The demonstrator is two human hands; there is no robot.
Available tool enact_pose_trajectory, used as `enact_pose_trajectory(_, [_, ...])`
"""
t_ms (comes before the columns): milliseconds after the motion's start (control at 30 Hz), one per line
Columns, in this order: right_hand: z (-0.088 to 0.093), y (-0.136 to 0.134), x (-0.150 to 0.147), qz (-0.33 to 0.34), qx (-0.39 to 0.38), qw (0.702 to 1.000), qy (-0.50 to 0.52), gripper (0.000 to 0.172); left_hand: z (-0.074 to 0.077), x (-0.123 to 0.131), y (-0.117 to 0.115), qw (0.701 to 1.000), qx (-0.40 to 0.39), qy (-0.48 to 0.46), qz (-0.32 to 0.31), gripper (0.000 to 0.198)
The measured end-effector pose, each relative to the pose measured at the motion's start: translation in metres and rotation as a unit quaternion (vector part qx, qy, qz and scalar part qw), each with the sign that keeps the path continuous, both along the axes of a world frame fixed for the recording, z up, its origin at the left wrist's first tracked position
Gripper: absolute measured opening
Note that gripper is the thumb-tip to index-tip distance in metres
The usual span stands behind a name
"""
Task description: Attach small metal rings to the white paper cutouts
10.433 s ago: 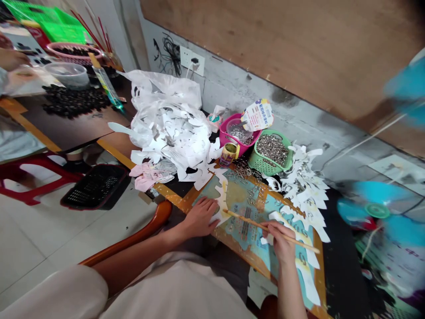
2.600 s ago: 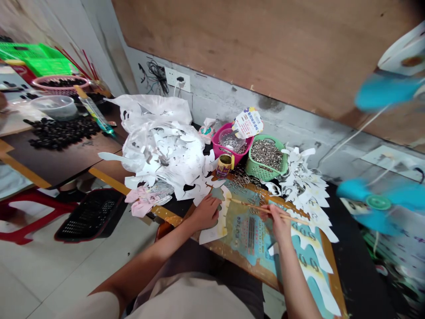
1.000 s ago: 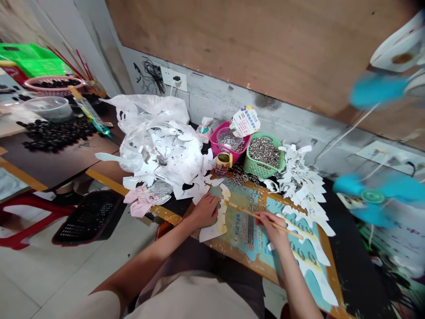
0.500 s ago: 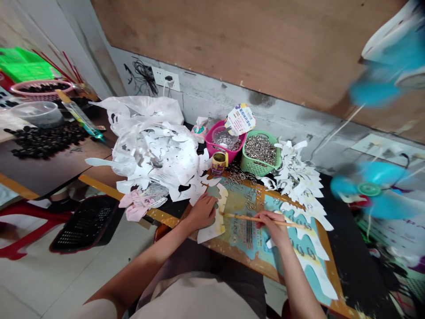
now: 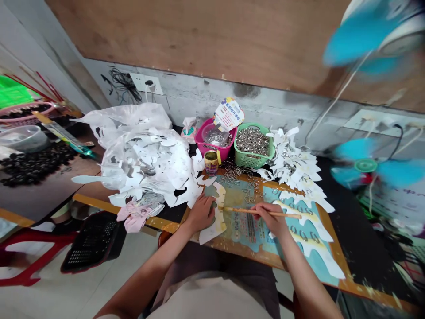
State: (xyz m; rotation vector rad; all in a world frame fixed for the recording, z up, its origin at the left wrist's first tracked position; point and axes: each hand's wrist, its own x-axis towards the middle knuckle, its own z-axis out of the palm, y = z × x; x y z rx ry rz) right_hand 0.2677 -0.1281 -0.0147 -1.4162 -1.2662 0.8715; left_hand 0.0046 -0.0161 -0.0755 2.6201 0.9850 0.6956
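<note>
A yellow-stained white paper cutout (image 5: pixel 214 232) lies on a printed board with an orange rim (image 5: pixel 252 256), right in front of the person. The left hand (image 5: pixel 202 214) presses it flat, fingers spread open. The right hand (image 5: pixel 270 220) pinches a thin wooden stick (image 5: pixel 259 212), fingers closed around it, with its tip at the cutout's edge. Loose metal clips (image 5: pixel 232 175) lie along the board's far edge, near a small yellow-stained jar (image 5: pixel 211 162) and a green plastic basket (image 5: pixel 245 164) of metal rings.

A long, thin wooden stick (image 5: pixel 255 212) sits pinched in the right hand (image 5: pixel 270 220), its tip at the edge of a white scalloped paper cutout (image 5: pixel 217 226) held flat under the left hand (image 5: pixel 201 215).
</note>
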Motion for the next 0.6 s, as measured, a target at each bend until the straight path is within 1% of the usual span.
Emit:
enact_pose_trajectory(100, [0.003,0.000,-0.004,-0.038,0.025,0.999,-0.017,0.028,-0.002,0.000,0.001,1.000,0.005,0.002,-0.003,0.029])
enact_pose_trajectory(133, [0.004,-0.001,-0.006,-0.038,0.031,0.999,-0.019,0.028,-0.003,0.000,0.002,1.000,0.007,0.002,-0.005,0.028])
enact_pose_trajectory(233, [0.005,-0.002,-0.011,0.006,0.027,0.999,-0.039,0.031,-0.004,0.000,0.002,1.000,0.011,0.000,-0.008,0.029])
enact_pose_trajectory(267, [0.005,-0.001,-0.012,0.011,0.026,0.998,-0.051,0.032,-0.005,0.000,0.003,1.000,0.011,0.000,-0.008,0.030])
enact_pose_trajectory(333, [0.004,0.000,-0.013,-0.011,0.032,0.996,-0.077,0.033,-0.006,0.000,0.003,1.000,0.014,0.003,-0.007,0.031])
enact_pose_trajectory(400, [0.003,0.002,-0.014,-0.045,0.051,0.992,-0.104,0.032,-0.007,0.000,0.004,1.000,0.018,0.005,-0.007,0.031])
enact_pose_trajectory(467, [0.002,0.005,-0.014,-0.064,0.075,0.986,-0.135,0.031,-0.007,0.000,0.004,1.000,0.024,0.002,-0.010,0.032])
enact_pose_trajectory(533, [0.002,0.008,-0.014,-0.080,0.103,0.979,-0.159,0.028,-0.007,-0.001,0.003,0.999,0.031,-0.003,-0.012,0.035])
enact_pose_trajectory(600, [0.003,0.008,-0.013,-0.112,0.131,0.973,-0.156,0.025,-0.006,0.000,0.003,0.999,0.033,-0.007,-0.011,0.041])
